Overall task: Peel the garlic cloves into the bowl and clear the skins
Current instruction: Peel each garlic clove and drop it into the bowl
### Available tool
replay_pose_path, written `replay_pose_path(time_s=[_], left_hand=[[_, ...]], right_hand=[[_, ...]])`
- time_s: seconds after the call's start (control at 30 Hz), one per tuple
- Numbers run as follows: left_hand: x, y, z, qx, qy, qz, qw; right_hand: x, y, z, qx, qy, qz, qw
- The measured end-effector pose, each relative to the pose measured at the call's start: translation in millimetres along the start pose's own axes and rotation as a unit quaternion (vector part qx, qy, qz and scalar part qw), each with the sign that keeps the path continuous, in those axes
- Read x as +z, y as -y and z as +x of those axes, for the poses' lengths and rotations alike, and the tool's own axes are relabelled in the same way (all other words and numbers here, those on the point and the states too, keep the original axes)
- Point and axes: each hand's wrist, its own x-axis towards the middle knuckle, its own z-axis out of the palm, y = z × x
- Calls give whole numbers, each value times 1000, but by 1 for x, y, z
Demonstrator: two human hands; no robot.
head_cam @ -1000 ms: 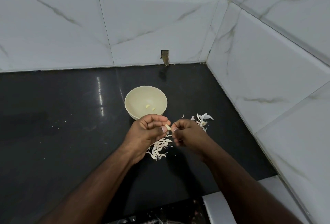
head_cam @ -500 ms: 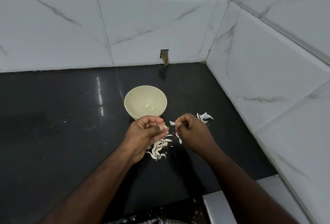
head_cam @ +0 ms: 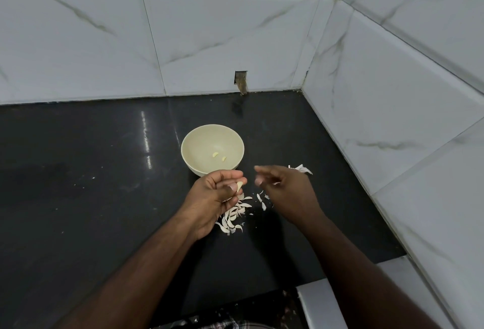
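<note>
Black stone counter [head_cam: 78, 197]: carries everything, with tiled walls meeting at its far right corner.
Bowl [head_cam: 237, 142]: cream, towards the far edge, just beyond both hands, so peeled cloves drop straight in; two lie inside.
Left hand [head_cam: 214, 195]: thumb and curled fingers pinch a garlic clove [head_cam: 239, 186], bare end up, close to the bowl's near rim.
Right hand [head_cam: 285, 189]: blurred, fingers loosely curled; whether it holds a scrap of skin, I cannot tell.
Skins [head_cam: 234, 214]: pile beneath the hands; a second heap [head_cam: 301, 169] lies nearer the right wall.
Stage: likely peeling, skins uncleared.
</note>
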Motion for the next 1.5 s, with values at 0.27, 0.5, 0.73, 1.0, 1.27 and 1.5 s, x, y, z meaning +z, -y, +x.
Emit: replay_pose_path(time_s=[0.27, 0.5, 0.73, 1.0, 1.27, 1.5], left_hand=[[0, 0, -4, 16, -6, 2, 1000], [-5, -6, -4, -6, -10, -30, 999], [-7, -7, -5, -1, -15, 9, 1000], [-13, -6, -5, 6, -28, 132, 991], [-35, 0, 3, 69, -59, 349, 933], [-49, 0, 0, 51, -45, 520, 851]], right_hand=[[13, 10, -2, 23, 66, 152, 986], [13, 10, 0, 61, 86, 230, 967], [14, 12, 0, 44, 102, 231, 967], [13, 15, 11, 67, 77, 254, 962], [29, 35, 49, -20, 23, 43, 999], [27, 33, 45, -27, 20, 20, 999]])
